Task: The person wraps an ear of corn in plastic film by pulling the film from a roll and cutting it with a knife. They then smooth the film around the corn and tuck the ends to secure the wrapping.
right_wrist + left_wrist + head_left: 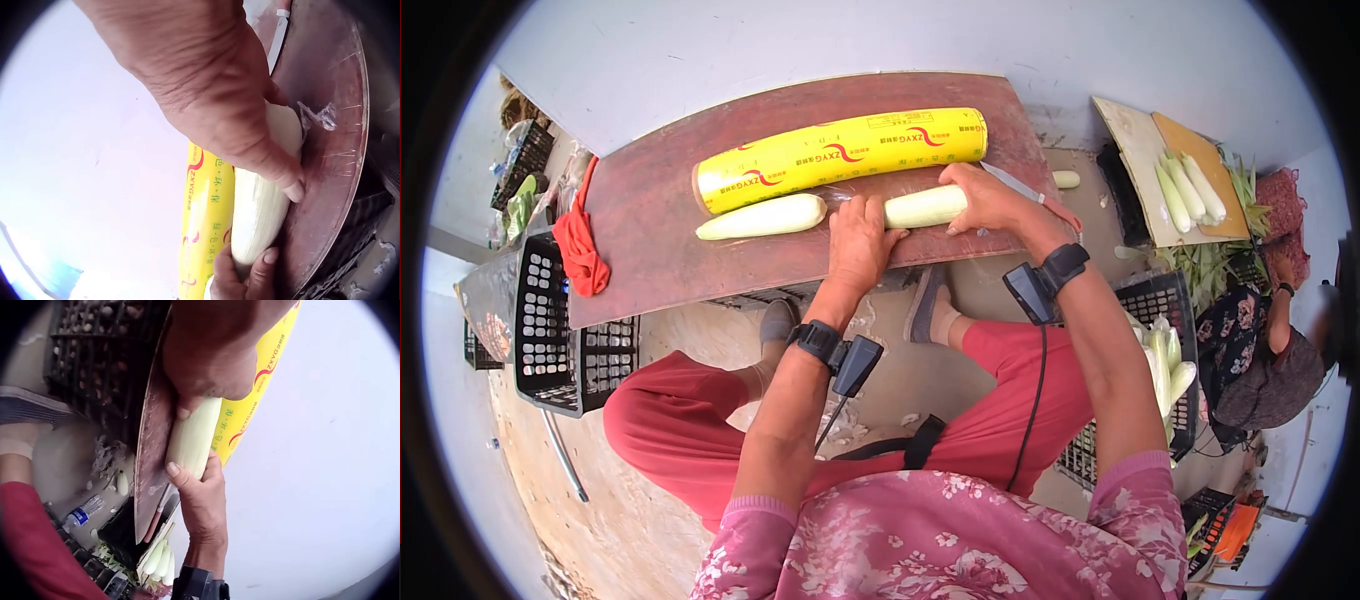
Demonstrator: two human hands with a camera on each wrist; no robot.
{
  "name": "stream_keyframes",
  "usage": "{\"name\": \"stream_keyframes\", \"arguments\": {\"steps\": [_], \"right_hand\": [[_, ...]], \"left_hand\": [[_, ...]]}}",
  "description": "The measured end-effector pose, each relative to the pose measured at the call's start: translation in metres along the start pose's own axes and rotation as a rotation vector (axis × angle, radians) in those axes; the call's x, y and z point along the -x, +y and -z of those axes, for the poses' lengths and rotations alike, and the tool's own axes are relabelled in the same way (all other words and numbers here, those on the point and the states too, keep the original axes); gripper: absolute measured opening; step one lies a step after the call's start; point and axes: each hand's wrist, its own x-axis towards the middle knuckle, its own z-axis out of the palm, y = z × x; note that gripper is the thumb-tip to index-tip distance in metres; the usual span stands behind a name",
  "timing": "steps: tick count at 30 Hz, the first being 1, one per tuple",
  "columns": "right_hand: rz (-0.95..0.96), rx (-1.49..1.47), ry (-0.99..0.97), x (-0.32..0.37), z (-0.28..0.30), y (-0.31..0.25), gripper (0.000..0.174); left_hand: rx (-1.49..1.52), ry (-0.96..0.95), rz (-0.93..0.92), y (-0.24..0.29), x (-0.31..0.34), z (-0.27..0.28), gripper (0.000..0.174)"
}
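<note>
An ear of corn in its pale green husk [925, 207] lies lengthwise along the front of the reddish-brown board [660, 270]. My left hand [860, 240] grips its left end, while my right hand [990, 200] holds the right end with the thumb on the near side. In the right wrist view the husk [256, 212] shows smooth lengthwise fibres. Just left of my left hand lies a second ear [765, 217]. Behind both ears stretches a big yellow roll of cling film [840, 155]. Clear film glints between the roll and my left hand.
A knife [1015, 183] lies by my right hand. Red cloth [580, 250] hangs over the board's left edge, above a black crate [545, 330]. To the right, several ears [1190, 190] lie on a panel, and a crate [1155, 300] holds more. Another person [1270, 350] sits at far right.
</note>
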Motion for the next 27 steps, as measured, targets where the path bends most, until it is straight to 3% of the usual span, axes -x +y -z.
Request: {"name": "stream_keyframes", "arguments": {"steps": [6, 12, 17, 23, 27], "right_hand": [[-0.140, -0.168, -0.153, 0.005, 0.011, -0.001, 0.067], [-0.015, 0.024, -0.039, 0.005, 0.001, 0.013, 0.066], [-0.018, -0.129, 0.078, 0.009, 0.000, 0.011, 0.056], [-0.038, -0.128, 0.046, 0.010, 0.007, -0.001, 0.047], [-0.007, -0.048, 0.080, 0.009, 0.002, 0.002, 0.046]], "left_hand": [[-0.059, -0.074, -0.010, -0.007, 0.001, 0.007, 0.047], [-0.133, -0.180, -0.012, -0.007, -0.003, 0.013, 0.051], [-0.149, -0.245, 0.064, -0.004, -0.010, 0.014, 0.052], [-0.389, -0.156, 0.032, 0.017, -0.003, 0.028, 0.049], [-0.347, -0.135, 0.001, 0.016, -0.009, 0.021, 0.048]]}}
